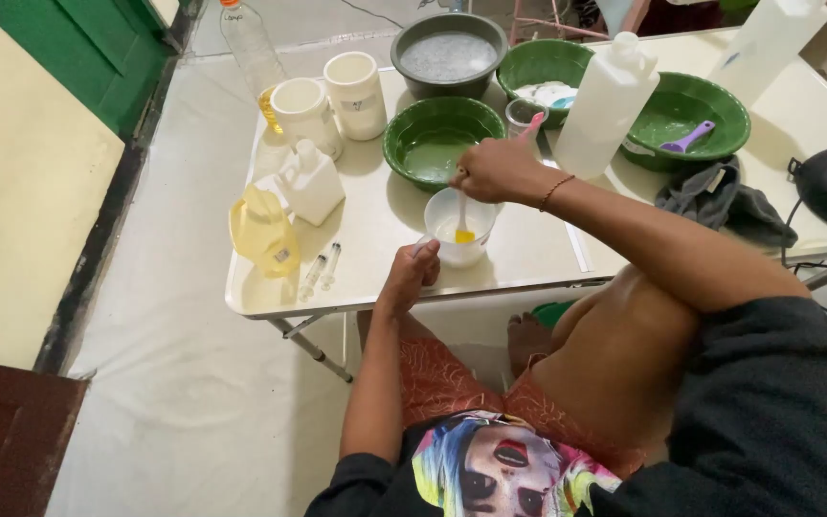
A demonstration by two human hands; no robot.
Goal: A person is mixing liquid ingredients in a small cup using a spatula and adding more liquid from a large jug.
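My right hand (495,169) is closed around the handle of a small spatula with a yellow tip (464,233), which stands in a clear plastic cup (459,226) holding pale liquid. My left hand (411,275) rests at the cup's near left side, fingers touching its base on the white folding table (366,239). Just beyond my right hand sits a green bowl (437,139) with greenish liquid.
On the table's left: a yellow jug (263,230), a white jug (311,182), two syringes (321,268), two white tubs (332,101), a clear bottle (249,43). Behind: a grey basin (449,53), two more green bowls (686,120), a tall white bottle (607,105), a dark cloth (720,196).
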